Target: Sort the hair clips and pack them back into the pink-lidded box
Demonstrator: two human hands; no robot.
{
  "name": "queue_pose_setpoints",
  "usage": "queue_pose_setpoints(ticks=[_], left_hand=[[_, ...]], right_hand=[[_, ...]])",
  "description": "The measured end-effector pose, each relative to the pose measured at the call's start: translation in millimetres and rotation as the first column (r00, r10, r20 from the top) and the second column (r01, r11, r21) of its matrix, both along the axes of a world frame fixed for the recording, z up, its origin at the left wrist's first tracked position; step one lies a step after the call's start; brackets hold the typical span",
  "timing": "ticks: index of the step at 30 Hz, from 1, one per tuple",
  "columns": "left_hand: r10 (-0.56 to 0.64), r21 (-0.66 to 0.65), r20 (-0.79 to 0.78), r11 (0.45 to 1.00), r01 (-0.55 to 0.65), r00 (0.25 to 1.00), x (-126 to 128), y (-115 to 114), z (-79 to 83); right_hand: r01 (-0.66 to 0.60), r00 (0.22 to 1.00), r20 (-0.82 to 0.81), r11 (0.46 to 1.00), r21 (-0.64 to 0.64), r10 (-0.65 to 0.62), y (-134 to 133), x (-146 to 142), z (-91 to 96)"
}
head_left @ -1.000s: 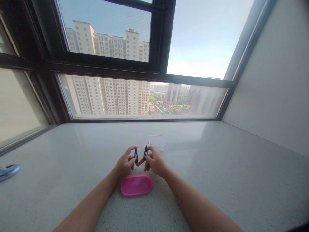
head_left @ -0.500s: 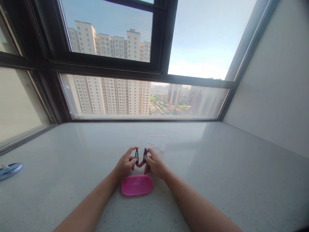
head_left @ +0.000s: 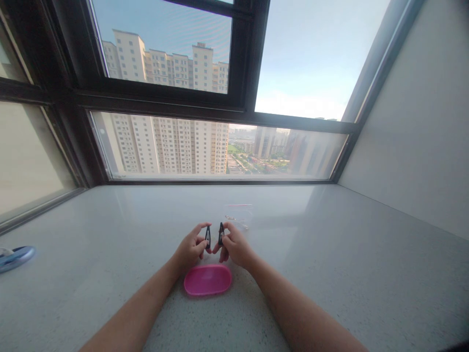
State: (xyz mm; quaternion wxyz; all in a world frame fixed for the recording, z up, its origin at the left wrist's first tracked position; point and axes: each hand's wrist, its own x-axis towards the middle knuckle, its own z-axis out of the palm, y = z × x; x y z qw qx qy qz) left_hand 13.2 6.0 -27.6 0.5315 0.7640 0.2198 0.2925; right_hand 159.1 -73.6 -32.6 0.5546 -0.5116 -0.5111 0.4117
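Note:
Between the thumb and fingers of my left hand (head_left: 191,245) is a black snap hair clip (head_left: 208,236), held upright. My right hand (head_left: 233,244) pinches a second black snap hair clip (head_left: 221,234), also upright, a short gap to the right of the first. Just below both hands lies a pink oval dish (head_left: 207,280) on the pale speckled sill. Behind my right hand rests a clear plastic bag (head_left: 240,215) with a pink line along its top edge. Small gold-coloured pieces (head_left: 230,218) show at the bag, too small to name.
A blue ring-shaped object (head_left: 16,258) with a white part lies at the far left of the sill (head_left: 330,274). Dark window frames (head_left: 220,183) close off the back and left, and a white wall (head_left: 414,137) stands on the right.
My right hand has raised its hair clip very slightly, and its lower fingers have shifted a little. The left hand keeps its clip in about the same place.

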Motion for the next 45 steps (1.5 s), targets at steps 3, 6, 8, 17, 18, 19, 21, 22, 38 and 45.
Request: queue_pose_setpoints(ticks=[3, 6, 8, 17, 18, 19, 21, 22, 38, 45], left_hand=[[-0.001, -0.015, 0.008, 1.0, 0.001, 1.0, 0.4, -0.3, 0.8], [0.0, -0.02, 0.009, 1.0, 0.0, 1.0, 0.5, -0.8, 1.8], [-0.001, -0.018, 0.009, 1.0, 0.001, 1.0, 0.4, -0.9, 2.1], [0.021, 0.025, -0.001, 0.999, -0.021, 1.0, -0.2, -1.9, 3.1], [0.024, 0.03, -0.005, 0.999, -0.024, 1.0, -0.3, -2.1, 3.3], [0.026, 0.033, -0.011, 0.999, -0.025, 1.0, -0.3, -2.2, 3.3], [0.025, 0.039, -0.016, 0.999, -0.024, 1.0, -0.2, -1.8, 2.6], [0.023, 0.044, -0.017, 0.999, -0.022, 1.0, -0.2, -1.5, 2.0], [0.01, 0.012, -0.006, 1.0, -0.009, 1.0, 2.0, 0.9, -2.1], [-0.005, 0.039, -0.01, 0.999, 0.005, 1.0, 0.8, 1.7, -3.4]], right_hand=[[0.002, 1.0, 0.009, 1.0, 0.0, -0.002, 0.1, 0.0, -0.4], [0.0, 1.0, 0.015, 1.0, 0.003, 0.0, 0.3, -0.9, -1.9], [0.005, 1.0, 0.022, 1.0, -0.011, -0.004, 0.3, -1.9, -2.6], [0.003, 0.999, 0.032, 1.0, 0.017, -0.004, -0.5, -2.3, -0.1], [0.008, 0.999, 0.033, 1.0, 0.017, -0.009, -0.4, -2.3, -0.2], [0.011, 0.999, 0.034, 1.0, 0.014, -0.011, -0.2, -2.3, -0.5], [0.011, 0.999, 0.037, 1.0, 0.011, -0.012, 0.4, -2.5, -1.7], [0.009, 0.999, 0.037, 1.0, 0.011, -0.009, 0.7, -2.6, -2.4], [-0.013, 1.0, 0.014, 0.999, 0.03, 0.013, 4.7, 0.2, -11.5], [-0.002, 1.0, 0.026, 0.998, 0.061, 0.001, 4.1, -0.5, -10.8]])
